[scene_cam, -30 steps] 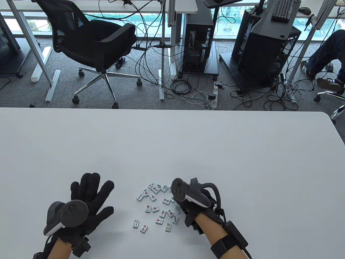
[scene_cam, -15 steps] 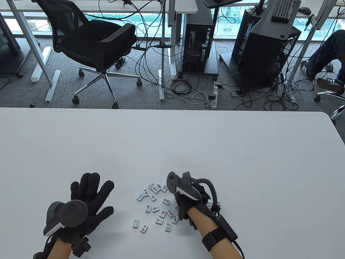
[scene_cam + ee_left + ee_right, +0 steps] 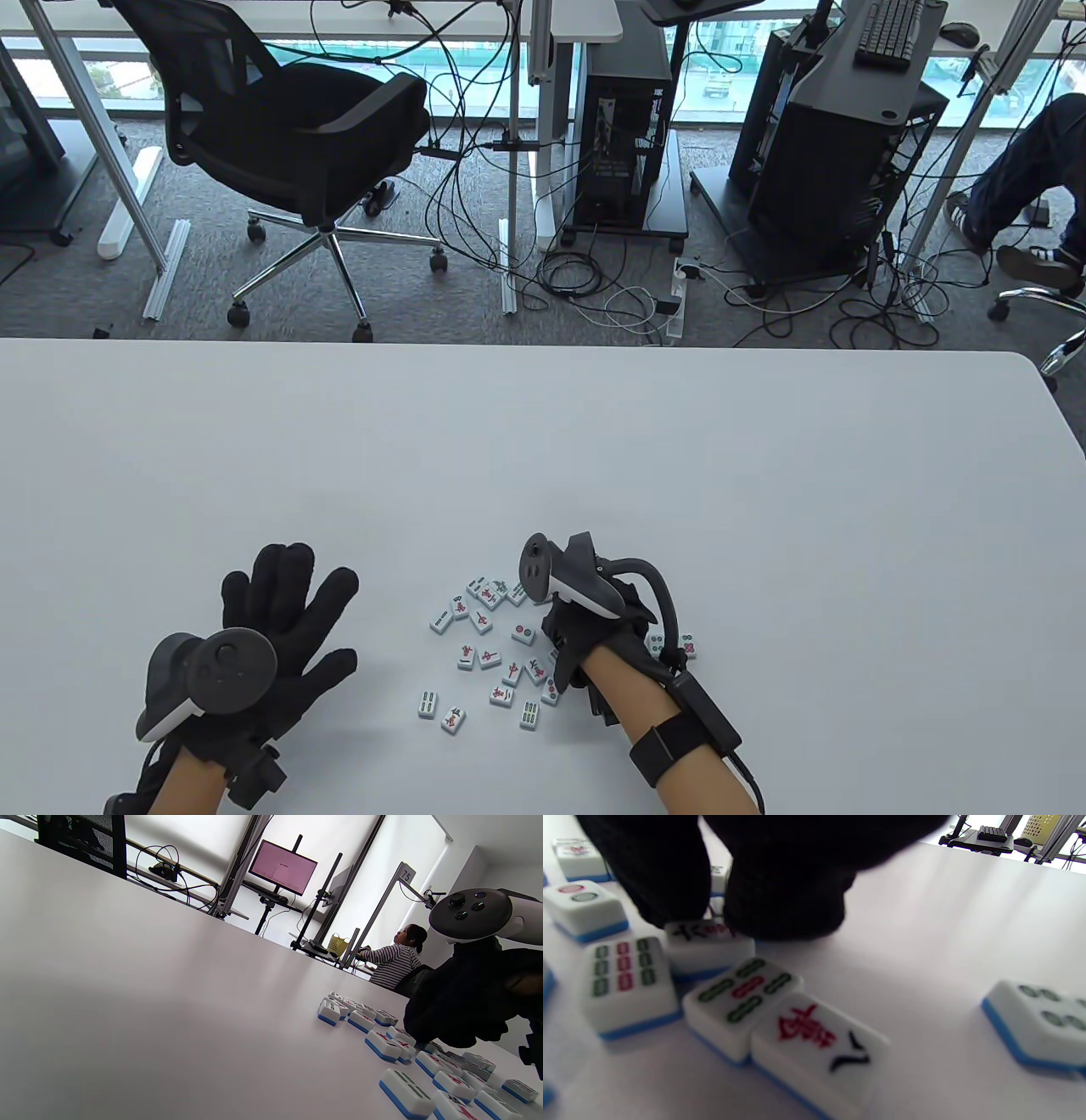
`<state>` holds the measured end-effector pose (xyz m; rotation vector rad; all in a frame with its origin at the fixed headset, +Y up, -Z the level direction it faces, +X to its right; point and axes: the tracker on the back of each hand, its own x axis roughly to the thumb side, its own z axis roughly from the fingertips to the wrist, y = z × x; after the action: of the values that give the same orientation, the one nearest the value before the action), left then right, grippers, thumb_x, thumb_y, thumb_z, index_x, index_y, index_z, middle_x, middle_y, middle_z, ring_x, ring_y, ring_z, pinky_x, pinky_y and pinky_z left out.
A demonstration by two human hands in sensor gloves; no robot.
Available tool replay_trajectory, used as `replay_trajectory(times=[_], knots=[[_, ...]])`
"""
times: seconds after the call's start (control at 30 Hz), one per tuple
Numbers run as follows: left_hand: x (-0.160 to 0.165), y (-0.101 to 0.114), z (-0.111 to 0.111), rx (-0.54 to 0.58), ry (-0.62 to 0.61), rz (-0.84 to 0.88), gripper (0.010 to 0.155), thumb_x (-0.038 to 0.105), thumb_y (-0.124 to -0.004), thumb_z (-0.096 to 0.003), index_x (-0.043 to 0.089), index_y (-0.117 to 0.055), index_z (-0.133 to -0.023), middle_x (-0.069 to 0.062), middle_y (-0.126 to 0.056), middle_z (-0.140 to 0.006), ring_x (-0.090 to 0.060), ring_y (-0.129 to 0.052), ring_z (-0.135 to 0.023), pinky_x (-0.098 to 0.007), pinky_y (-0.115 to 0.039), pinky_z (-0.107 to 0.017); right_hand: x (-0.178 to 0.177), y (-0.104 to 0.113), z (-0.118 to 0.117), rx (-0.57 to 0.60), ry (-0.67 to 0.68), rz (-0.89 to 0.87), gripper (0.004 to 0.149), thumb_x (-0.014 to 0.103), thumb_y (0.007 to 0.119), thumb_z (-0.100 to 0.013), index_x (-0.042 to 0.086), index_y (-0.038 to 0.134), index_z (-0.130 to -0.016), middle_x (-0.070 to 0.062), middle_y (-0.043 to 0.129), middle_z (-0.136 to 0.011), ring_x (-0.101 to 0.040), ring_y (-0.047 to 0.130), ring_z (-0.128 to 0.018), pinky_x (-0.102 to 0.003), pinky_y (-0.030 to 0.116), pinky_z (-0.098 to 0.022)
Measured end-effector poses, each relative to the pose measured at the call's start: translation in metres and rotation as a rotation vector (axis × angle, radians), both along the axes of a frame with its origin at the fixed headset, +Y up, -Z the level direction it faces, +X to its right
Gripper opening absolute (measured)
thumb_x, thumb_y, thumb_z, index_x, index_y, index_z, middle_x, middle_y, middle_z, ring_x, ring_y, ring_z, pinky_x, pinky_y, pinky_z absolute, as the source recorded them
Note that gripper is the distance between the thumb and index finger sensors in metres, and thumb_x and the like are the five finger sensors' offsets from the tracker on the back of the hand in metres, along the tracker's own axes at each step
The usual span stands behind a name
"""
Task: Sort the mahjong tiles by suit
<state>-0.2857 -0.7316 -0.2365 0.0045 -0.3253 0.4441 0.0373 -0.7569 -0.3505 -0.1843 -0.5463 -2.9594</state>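
White mahjong tiles with blue undersides lie scattered face up on the near part of the pale grey table, between the two gloved hands. Most of them form a loose cluster just left of the right hand, and two more tiles with circle faces sit apart on the far side of that hand's wrist. The right hand is lowered onto the right edge of the cluster with its tracker on top; in the right wrist view its fingertips come down on a character tile, one black fingertip at each side of it, seemingly pinching it, though the contact is partly hidden by the glove. Just beside that tile lie two bamboo tiles and another character tile touching one of them, with a circle tile further left. The left hand rests flat on the table, well apart from the tiles, with its fingers spread wide and straight and nothing held. Beyond the table stand a black office chair, computer towers and tangled cables on the floor
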Motion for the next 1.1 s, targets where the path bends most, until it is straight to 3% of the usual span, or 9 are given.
replay_trajectory(times=[0.2,0.33,0.4,0.53,0.77,1.1], knots=[[0.001,0.0,0.0,-0.003,-0.006,-0.004,0.077,0.075,-0.053,-0.0455,0.05,-0.019,-0.11,0.023,0.017,-0.109,-0.01,0.022,-0.107,-0.05,0.013,-0.071,0.003,-0.003,-0.005,-0.031,0.002,-0.059,0.059,0.041,0.088,-0.044,-0.007,0.083,-0.077,-0.004,0.096,-0.036,-0.009,0.086,-0.007,-0.026,0.079,-0.005],[0.002,0.0,0.0,0.0,-0.011,-0.009,0.077,0.075,-0.053,-0.0454,0.05,-0.02,-0.11,0.023,0.017,-0.109,-0.01,0.022,-0.107,-0.05,0.013,-0.071,0.018,0.008,-0.018,-0.068,-0.002,-0.147,0.059,0.04,0.09,-0.042,-0.006,0.083,-0.08,-0.005,0.096,-0.038,-0.01,0.088,-0.009,-0.027,0.08,-0.007],[0.001,0.0,0.0,0.004,-0.012,-0.007,0.077,0.075,-0.053,-0.0455,0.05,-0.02,-0.11,0.023,0.017,-0.109,-0.01,0.022,-0.106,-0.05,0.013,-0.071,0.028,0.017,-0.024,-0.057,0.102,-0.207,0.06,0.038,0.091,-0.041,-0.004,0.082,-0.082,-0.006,0.097,-0.042,-0.013,0.089,-0.012,-0.029,0.081,-0.01],[0.0,0.001,0.0,0.007,-0.007,0.003,0.077,0.075,-0.053,-0.0455,0.049,-0.02,-0.11,0.023,0.017,-0.109,-0.01,0.022,-0.106,-0.05,0.013,-0.071,0.054,0.03,-0.027,0.025,0.189,-0.154,0.061,0.038,0.09,-0.041,-0.001,0.078,-0.086,-0.005,0.096,-0.046,-0.012,0.091,-0.017,-0.028,0.082,-0.015],[0.002,0.0,0.0,0.001,-0.01,-0.013,0.077,0.075,-0.053,-0.0454,0.05,-0.02,-0.11,0.023,0.017,-0.109,-0.01,0.022,-0.106,-0.05,0.013,-0.071,0.079,0.013,-0.017,0.041,0.266,0.004,0.059,0.037,0.088,-0.042,0.003,0.076,-0.089,-0.004,0.096,-0.05,-0.012,0.091,-0.021,-0.027,0.083,-0.017],[0.002,0.0,0.0,0.005,-0.007,-0.008,0.077,0.075,-0.053,-0.0455,0.05,-0.02,-0.11,0.023,0.017,-0.109,-0.01,0.022,-0.106,-0.05,0.013,-0.071,0.085,-0.001,-0.012,0.039,0.295,0.073,0.055,0.036,0.086,-0.044,0.007,0.077,-0.09,-0.003,0.095,-0.052,-0.013,0.091,-0.022,-0.029,0.083,-0.019]])
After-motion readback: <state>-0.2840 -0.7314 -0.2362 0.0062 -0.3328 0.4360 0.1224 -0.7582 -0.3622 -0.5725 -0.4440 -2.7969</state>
